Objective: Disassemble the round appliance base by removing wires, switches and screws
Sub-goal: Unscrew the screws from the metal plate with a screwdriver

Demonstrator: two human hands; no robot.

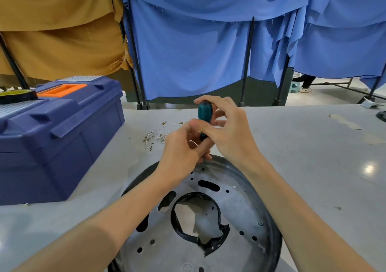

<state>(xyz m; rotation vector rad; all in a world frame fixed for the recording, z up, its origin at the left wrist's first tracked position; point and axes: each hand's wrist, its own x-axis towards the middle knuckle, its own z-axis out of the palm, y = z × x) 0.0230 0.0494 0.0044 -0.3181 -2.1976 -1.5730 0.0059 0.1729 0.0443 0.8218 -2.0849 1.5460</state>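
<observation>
A round metal appliance base (236,213) with a black rim and a broken black ring around its centre hole lies on the grey table in front of me. A teal-handled screwdriver (205,113) stands upright with its tip in a screw (203,169) near the base's far edge. My right hand (227,129) grips the handle from the right and top. My left hand (183,148) pinches the lower handle and shaft. Another screw (260,223) sits at the base's right side. Removed thin wires with terminals (155,137) lie on the table beyond my left hand.
A blue toolbox (56,134) with an orange handle stands at the left, a roll of tape (16,95) on its lid. Blue and tan cloth screens (198,48) hang behind the table's far edge. Bare grey table (313,157) stretches to the right.
</observation>
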